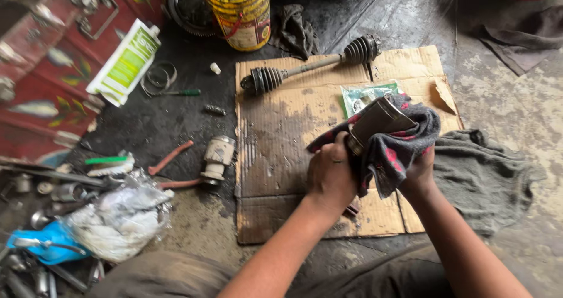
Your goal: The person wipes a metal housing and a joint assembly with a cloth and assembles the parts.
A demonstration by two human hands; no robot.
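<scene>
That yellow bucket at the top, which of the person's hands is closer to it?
Left. The left hand grips the metal part below and right of the yellow bucket. The right hand, under the dark rag, sits farther right, so farther away.

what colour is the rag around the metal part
Dark grey with red patches, the rag shows best in the head view.
</scene>
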